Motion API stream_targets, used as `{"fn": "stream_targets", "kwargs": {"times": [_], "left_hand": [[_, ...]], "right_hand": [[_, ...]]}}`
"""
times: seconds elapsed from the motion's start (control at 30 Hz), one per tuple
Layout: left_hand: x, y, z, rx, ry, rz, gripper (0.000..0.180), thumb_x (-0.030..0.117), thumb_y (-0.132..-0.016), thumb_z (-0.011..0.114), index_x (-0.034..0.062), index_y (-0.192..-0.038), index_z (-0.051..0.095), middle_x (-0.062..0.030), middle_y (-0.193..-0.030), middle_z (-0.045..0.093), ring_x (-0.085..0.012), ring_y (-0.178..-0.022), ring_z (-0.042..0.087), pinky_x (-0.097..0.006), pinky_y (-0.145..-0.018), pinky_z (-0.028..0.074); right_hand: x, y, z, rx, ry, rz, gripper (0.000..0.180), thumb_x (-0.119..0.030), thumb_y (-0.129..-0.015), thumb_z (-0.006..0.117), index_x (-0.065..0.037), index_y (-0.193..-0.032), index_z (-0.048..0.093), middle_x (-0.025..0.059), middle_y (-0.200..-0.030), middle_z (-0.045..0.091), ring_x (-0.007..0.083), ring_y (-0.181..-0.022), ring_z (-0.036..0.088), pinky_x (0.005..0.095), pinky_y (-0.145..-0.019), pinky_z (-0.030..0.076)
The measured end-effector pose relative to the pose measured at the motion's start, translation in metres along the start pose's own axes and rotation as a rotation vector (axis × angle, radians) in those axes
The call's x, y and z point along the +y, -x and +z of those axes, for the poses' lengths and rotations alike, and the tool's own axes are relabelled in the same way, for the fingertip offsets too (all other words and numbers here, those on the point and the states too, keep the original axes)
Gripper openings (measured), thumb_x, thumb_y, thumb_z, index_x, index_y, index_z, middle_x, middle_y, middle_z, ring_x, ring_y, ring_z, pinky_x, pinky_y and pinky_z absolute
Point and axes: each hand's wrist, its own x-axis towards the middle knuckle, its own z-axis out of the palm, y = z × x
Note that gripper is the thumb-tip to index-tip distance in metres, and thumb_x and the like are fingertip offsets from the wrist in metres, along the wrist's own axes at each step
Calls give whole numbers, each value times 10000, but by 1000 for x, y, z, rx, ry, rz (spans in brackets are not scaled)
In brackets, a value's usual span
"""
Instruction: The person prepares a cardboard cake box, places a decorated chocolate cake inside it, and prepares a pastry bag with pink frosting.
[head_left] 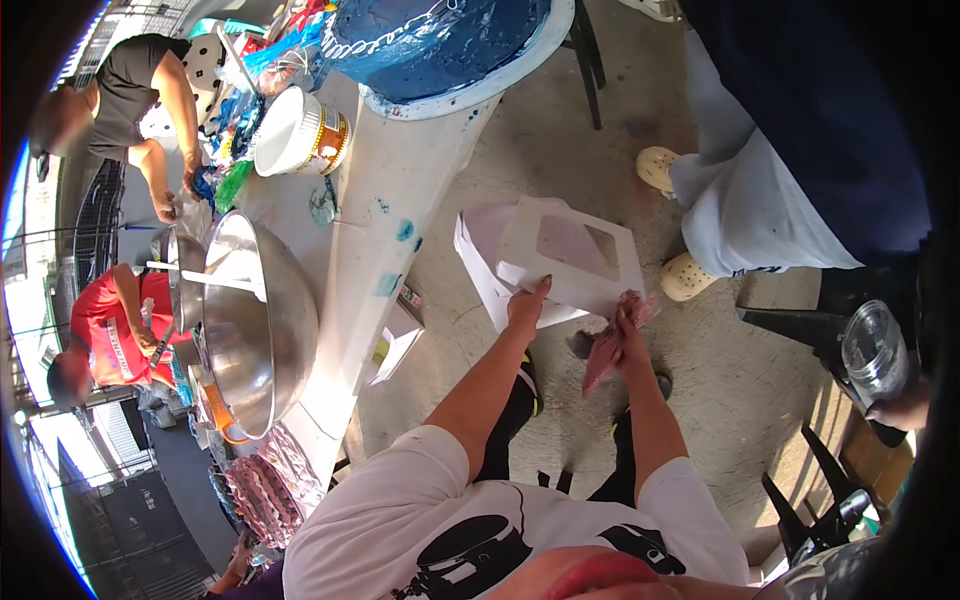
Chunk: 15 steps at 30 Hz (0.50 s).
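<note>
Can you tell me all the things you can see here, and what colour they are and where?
window box: one, white with clear window, centre, above the floor
pink bag: one, pink, under the box's lower right corner
metal bowl: one large, silver, on the table at left
tub: one, white with orange band, on the table, upper left
round tray: one, blue inside, white rim, top
table: one, white with paint spots, left
glass jar: one, clear, right edge
clogs: two, cream, on a standing person's feet
left hand: holds the box's lower edge
right hand: grips the pink bag
</note>
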Motion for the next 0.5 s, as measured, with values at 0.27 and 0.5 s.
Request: {"fn": "stream_targets", "kwargs": {"times": [0.27, 0.5], "left_hand": [[19, -13, -10, -218, -544, 411, 681, 547, -617, 616, 7, -1020, 520, -154, -832, 582, -265, -819, 544, -332, -734, 413], [-41, -46, -60, -253, -1279, 458, 798, 475, -597, 645, 64, -1209, 338, -180, -1073, 483, -351, -1051, 417, -375, -888, 352]], "right_hand": [[-53, -11, 37, 8, -100, -277, 354, -272, -818, 501, -141, -1137, 419, 33, -1001, 513, 177, -867, 520, 319, -741, 450], [-99, 34, 44, 3, -2, -282, 300, -239, -827, 493, -124, -1099, 446, 25, -949, 538, 168, -808, 550, 308, -672, 474]]}}
